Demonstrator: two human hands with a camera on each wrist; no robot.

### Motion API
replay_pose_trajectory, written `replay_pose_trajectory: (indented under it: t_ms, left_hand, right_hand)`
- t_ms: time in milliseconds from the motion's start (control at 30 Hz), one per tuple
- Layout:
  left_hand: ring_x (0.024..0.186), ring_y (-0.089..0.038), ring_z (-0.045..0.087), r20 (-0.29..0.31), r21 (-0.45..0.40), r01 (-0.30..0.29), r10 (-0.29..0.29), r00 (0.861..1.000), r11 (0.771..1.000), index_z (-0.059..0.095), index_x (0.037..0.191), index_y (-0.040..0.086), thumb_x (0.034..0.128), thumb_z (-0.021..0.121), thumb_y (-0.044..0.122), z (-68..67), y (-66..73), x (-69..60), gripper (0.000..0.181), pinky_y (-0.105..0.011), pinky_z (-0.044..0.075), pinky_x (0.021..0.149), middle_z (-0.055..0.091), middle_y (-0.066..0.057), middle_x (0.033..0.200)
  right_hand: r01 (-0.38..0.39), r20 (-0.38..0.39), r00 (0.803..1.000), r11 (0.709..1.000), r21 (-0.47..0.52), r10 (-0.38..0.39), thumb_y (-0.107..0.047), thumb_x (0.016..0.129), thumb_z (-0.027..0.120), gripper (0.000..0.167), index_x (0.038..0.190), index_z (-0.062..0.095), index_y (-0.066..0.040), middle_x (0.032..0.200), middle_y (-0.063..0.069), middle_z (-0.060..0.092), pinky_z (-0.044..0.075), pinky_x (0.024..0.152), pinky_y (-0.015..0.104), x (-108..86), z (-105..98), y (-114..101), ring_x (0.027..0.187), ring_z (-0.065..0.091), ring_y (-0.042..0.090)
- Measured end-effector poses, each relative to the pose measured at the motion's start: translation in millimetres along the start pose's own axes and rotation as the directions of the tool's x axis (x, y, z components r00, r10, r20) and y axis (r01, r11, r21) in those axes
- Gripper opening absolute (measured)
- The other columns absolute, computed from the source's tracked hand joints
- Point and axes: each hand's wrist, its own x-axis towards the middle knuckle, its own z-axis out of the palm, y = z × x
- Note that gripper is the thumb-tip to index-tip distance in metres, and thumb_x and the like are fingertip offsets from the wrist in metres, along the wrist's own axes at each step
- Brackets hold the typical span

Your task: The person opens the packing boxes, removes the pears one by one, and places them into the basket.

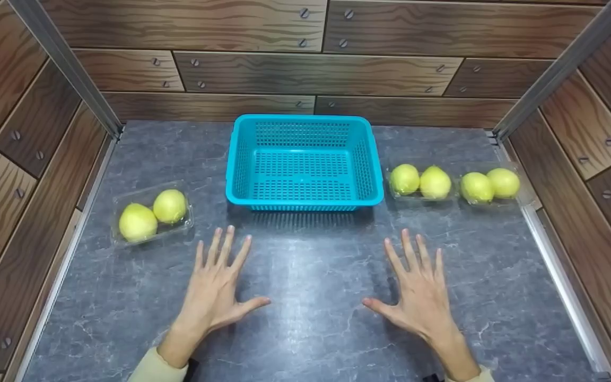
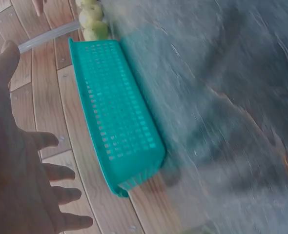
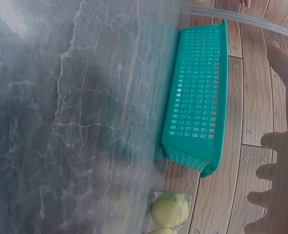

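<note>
My left hand [image 1: 212, 289] hovers palm down over the grey table with its fingers spread, holding nothing. Mirroring it, the right hand [image 1: 419, 297] also has straight, spread fingers and nothing in its grasp. Beyond both hands sits a teal plastic basket [image 1: 303, 204] with perforated walls and a bare inside. A clear plastic box [image 1: 191, 215] with two yellow-green round fruits [image 1: 138, 222] lies left of the basket, nearest the left hand. To the basket's right stand two more clear boxes, each with two such fruits [image 1: 435, 183] [image 1: 477, 188]. The wrist views show the basket [image 2: 117, 102] [image 3: 197, 87] side-on.
The grey marbled tabletop [image 1: 305, 339] is bordered by wood-patterned panels [image 1: 263, 74] at the back and both sides. Metal posts [image 1: 67, 69] rise at the back corners, and a metal rail [image 1: 565, 286] runs along the right edge.
</note>
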Motion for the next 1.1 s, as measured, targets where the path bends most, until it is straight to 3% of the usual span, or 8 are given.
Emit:
replay_pose_trajectory:
  t_ms: [200, 400, 533, 700, 900, 1100]
  left_hand:
    - [0.159, -0.048, 0.027, -0.045, 0.011, 0.009, -0.008, 0.999, 1.000, 0.033, 0.165, 0.014, 0.0769, 0.069, 0.082, 1.4, -25.6, -1.6, 0.117, -0.074, 0.025, 0.128, 0.025, -0.025, 0.172]
    - [0.157, -0.050, 0.031, -0.089, 0.040, 0.021, -0.017, 0.996, 0.999, 0.036, 0.164, 0.012, 0.0799, 0.059, 0.088, 4.1, -57.4, -5.5, 0.116, -0.076, 0.026, 0.126, 0.030, -0.027, 0.170]
    - [0.156, -0.050, 0.032, -0.111, 0.061, 0.024, -0.017, 0.994, 0.998, 0.037, 0.163, 0.011, 0.0814, 0.052, 0.091, 2.5, -77.6, -7.5, 0.115, -0.075, 0.024, 0.127, 0.033, -0.027, 0.169]
    - [0.154, -0.050, 0.036, -0.128, 0.100, 0.040, -0.027, 0.991, 0.994, 0.040, 0.162, 0.011, 0.0815, 0.052, 0.091, -0.8, -102.2, -13.1, 0.114, -0.074, 0.030, 0.126, 0.039, -0.027, 0.166]
    - [0.154, -0.051, 0.035, -0.126, 0.084, 0.086, -0.075, 0.989, 0.993, 0.039, 0.162, 0.011, 0.0830, 0.058, 0.085, -2.2, -130.3, -18.9, 0.110, -0.075, 0.029, 0.125, 0.040, -0.027, 0.165]
    - [0.150, -0.054, 0.037, -0.179, 0.080, 0.100, -0.084, 0.980, 0.992, 0.044, 0.159, 0.008, 0.0840, 0.055, 0.085, 1.5, -155.5, -19.4, 0.108, -0.075, 0.030, 0.124, 0.044, -0.030, 0.161]
  right_hand:
    - [0.009, -0.011, 1.000, 1.000, 0.022, -0.009, -0.088, 0.071, 0.068, 0.123, 0.167, 0.031, -0.022, 0.176, 0.017, 0.021, 0.017, 0.125, 0.081, -0.4, 5.1, -5.4, 0.160, 0.024, 0.049]
    - [0.019, -0.008, 1.000, 0.999, 0.028, -0.019, -0.079, 0.067, 0.078, 0.125, 0.167, 0.030, -0.024, 0.177, 0.016, 0.021, 0.017, 0.127, 0.077, -0.2, 14.5, -12.9, 0.163, 0.020, 0.043]
    - [0.034, 0.003, 0.999, 0.999, 0.022, -0.034, -0.080, 0.068, 0.077, 0.123, 0.167, 0.032, -0.022, 0.176, 0.017, 0.023, 0.019, 0.127, 0.077, 0.8, 21.5, -17.5, 0.161, 0.023, 0.045]
    - [0.066, 0.009, 0.998, 0.998, 0.020, -0.066, -0.083, 0.069, 0.074, 0.124, 0.167, 0.030, -0.021, 0.176, 0.016, 0.022, 0.022, 0.127, 0.076, 1.9, 30.1, -22.3, 0.159, 0.028, 0.048]
    - [0.092, 0.006, 0.996, 0.996, 0.023, -0.092, -0.083, 0.070, 0.074, 0.124, 0.167, 0.030, -0.021, 0.176, 0.016, 0.023, 0.023, 0.127, 0.075, 2.7, 38.4, -27.5, 0.159, 0.029, 0.047]
    - [0.118, -0.004, 0.993, 0.993, 0.030, -0.118, -0.087, 0.070, 0.070, 0.122, 0.166, 0.033, -0.020, 0.175, 0.017, 0.027, 0.028, 0.125, 0.074, 6.1, 44.7, -33.5, 0.158, 0.031, 0.047]
